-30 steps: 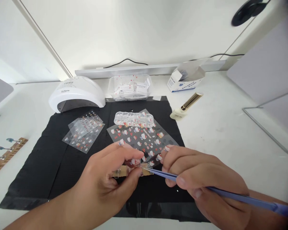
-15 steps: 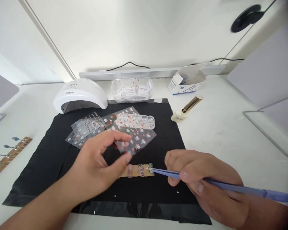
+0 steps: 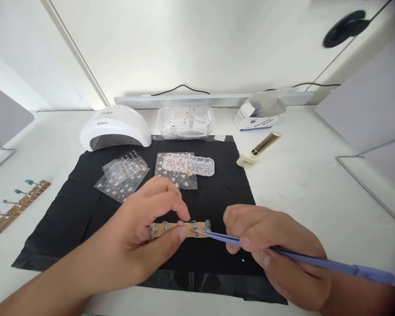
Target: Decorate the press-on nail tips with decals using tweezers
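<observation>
My left hand [image 3: 145,237] pinches a small wooden strip [image 3: 181,229] carrying several false nail tips, held on the black mat [image 3: 69,210]. My right hand [image 3: 273,250] grips blue tweezers [image 3: 283,254]. Their tip touches a nail tip near the strip's right end. A sticker sheet with red and white figures [image 3: 176,173] lies flat on the mat behind my hands, partly under a clear rhinestone case [image 3: 189,165].
Two more sticker sheets [image 3: 123,175] lie at the mat's left. A white nail lamp [image 3: 115,127], a clear tub of packets [image 3: 184,123], a white-blue box [image 3: 260,114] and a gold-capped bottle [image 3: 258,149] stand behind. Another nail strip [image 3: 16,204] lies far left.
My left hand carried the sticker sheet away from the strip, set it down by the rhinestone case, then came back and pinched the wooden strip. My right hand kept the tweezers at the nail.
</observation>
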`<state>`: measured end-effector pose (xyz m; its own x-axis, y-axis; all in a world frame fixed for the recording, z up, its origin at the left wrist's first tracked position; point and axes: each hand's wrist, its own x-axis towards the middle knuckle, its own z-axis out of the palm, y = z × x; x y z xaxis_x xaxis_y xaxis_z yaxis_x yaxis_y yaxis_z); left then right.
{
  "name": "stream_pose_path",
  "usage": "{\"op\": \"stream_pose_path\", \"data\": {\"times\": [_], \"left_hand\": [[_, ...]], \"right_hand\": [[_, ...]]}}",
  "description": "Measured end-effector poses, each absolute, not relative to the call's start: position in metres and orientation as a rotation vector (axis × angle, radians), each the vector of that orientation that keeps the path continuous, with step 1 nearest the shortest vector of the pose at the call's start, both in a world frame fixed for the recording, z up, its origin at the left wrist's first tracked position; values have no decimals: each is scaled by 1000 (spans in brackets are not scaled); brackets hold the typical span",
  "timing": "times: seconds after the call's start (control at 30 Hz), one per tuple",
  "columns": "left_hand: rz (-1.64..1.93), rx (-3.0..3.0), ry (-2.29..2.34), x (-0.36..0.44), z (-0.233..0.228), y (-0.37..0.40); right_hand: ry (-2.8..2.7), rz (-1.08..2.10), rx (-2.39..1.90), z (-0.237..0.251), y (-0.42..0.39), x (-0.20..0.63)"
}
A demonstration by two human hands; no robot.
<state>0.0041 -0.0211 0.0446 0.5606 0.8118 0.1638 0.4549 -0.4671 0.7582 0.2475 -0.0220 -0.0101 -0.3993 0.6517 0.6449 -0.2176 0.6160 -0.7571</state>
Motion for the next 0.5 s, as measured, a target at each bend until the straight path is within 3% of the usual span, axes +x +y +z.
{"op": "stream_pose_path", "data": {"times": [0.5], "left_hand": [[560, 2004, 960, 11, 39, -19]], "right_hand": [[-1859, 933, -350, -5, -19, 247]]}}
